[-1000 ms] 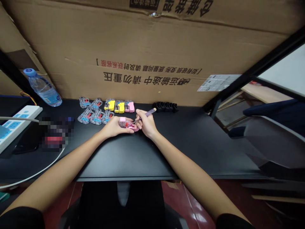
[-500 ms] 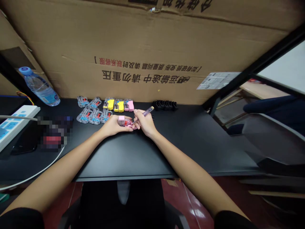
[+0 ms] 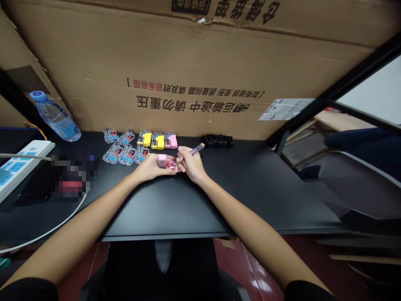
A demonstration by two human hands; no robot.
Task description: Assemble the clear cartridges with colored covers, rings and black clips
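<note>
My left hand point(image 3: 150, 167) is closed around a small pink and clear plastic toy gun point(image 3: 162, 161), with red showing inside it. A slim screwdriver point(image 3: 196, 149) with a purplish handle and a yellowish end is pinched in my right hand point(image 3: 191, 164). It slants down to the left, its thin shaft reaching the toy gun. The fingers of both hands meet there and hide the exact contact. Just behind are several clear plastic toy guns point(image 3: 126, 155) with blue and red parts, two yellow ones point(image 3: 157, 141) and a pink one point(image 3: 171, 141).
A row of black plastic parts point(image 3: 217, 140) lies at the back of the black table point(image 3: 250, 184). On the left are a water bottle point(image 3: 58, 117), a white power strip point(image 3: 25, 159), a cable and a dark phone point(image 3: 36, 188). A cardboard sheet point(image 3: 200, 54) walls the back.
The whole view has shifted slightly, so things sit a little lower. Both hands keep their hold, and the screwdriver stays against the toy gun.
</note>
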